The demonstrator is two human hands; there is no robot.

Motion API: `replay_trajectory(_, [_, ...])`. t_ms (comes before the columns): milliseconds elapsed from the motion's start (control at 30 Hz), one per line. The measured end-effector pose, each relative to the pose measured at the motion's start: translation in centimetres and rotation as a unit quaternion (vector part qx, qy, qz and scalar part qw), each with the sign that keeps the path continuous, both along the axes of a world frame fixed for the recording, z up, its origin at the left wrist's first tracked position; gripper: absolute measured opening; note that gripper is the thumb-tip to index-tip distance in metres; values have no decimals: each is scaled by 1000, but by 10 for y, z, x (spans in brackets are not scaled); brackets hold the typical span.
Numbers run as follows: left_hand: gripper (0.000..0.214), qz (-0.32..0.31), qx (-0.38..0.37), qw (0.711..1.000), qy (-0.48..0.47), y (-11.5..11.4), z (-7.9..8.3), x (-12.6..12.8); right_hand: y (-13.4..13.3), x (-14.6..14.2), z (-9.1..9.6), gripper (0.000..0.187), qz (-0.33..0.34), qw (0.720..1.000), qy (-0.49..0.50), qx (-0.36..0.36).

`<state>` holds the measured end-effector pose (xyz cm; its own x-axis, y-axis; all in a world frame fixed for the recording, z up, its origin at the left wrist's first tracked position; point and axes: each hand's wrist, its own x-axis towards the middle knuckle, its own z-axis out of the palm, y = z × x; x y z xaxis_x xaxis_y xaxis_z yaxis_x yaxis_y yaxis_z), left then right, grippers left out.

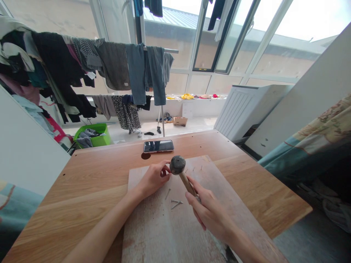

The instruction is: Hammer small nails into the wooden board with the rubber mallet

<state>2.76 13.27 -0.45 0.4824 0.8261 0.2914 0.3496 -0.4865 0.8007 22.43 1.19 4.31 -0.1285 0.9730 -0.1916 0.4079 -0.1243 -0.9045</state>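
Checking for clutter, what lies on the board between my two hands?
In the head view, loose nails lie on the board between left hand and right hand.

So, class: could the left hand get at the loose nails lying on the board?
Probably yes: the left hand rests on the board beside the loose nails, with nothing lying between them.

Table [90, 190] light orange-brown wood, visible grain. Board [164, 233] pale grey-brown, whitish streaks, reddish wear near lower edge. Hammer [181, 172]: dark grey mottled head, tan wooden handle. Nails [175, 201] dull grey. Phone [158, 146] black, glossy. Basket [94, 136] bright green. Hanging jeans [146, 73] faded blue; one cloth [126, 113] black with white speckles.
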Motion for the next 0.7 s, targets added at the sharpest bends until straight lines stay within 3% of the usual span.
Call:
replay_trajectory(200, [27, 1, -2, 1000, -2, 0, 1, -1, -2, -1, -1, 56, 3, 1000, 11, 4])
replay_trajectory(467, [31, -4, -9, 1000, 15, 0, 3, 1, -2, 1, -2, 60, -6, 1000, 19, -2])
replay_trajectory(567, [23, -1, 2, 998, 68, -2, 14, -5, -4, 3, -3, 60, -9, 999, 32, -1])
replay_trajectory(700, [16, -43, 5, 974, 224, -18, 38, -13, -6, 6, -7, 59, -30, 998, 52, 12])
